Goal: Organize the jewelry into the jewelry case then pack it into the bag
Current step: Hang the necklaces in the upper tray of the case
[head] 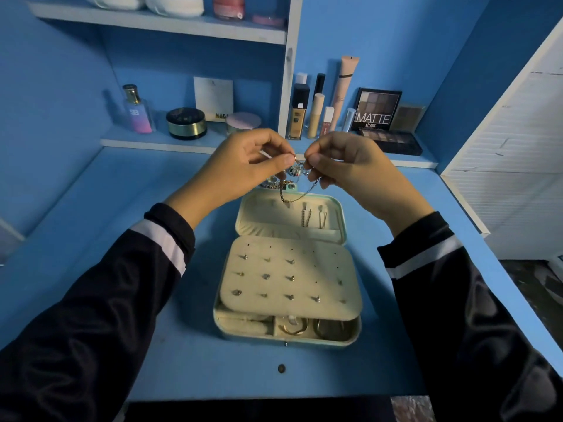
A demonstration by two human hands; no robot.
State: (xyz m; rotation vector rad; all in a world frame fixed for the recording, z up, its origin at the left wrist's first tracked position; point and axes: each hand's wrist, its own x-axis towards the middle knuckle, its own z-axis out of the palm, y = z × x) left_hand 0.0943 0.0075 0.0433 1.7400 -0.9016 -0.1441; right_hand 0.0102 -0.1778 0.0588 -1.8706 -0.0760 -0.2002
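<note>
We look down at an open case (pixel 262 209) on a blue desk (pixel 182 345). Above its lid, the left hand (pixel 243 166) and right hand (pixel 350 169) each pinch a charm chain (pixel 295 171) between fingertips, and its slack droops toward the lid.

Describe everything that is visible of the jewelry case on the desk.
The jewelry case lies open and flat on the blue desk. Its shell looks pale green, its lining cream. The lid lies back on the far side, with thin chains on hooks above a pocket. A padded flap with rows of stud earrings covers most of the base; gold rings show in compartments at the near edge. The left hand and right hand hold a bracelet above the lid.
</note>
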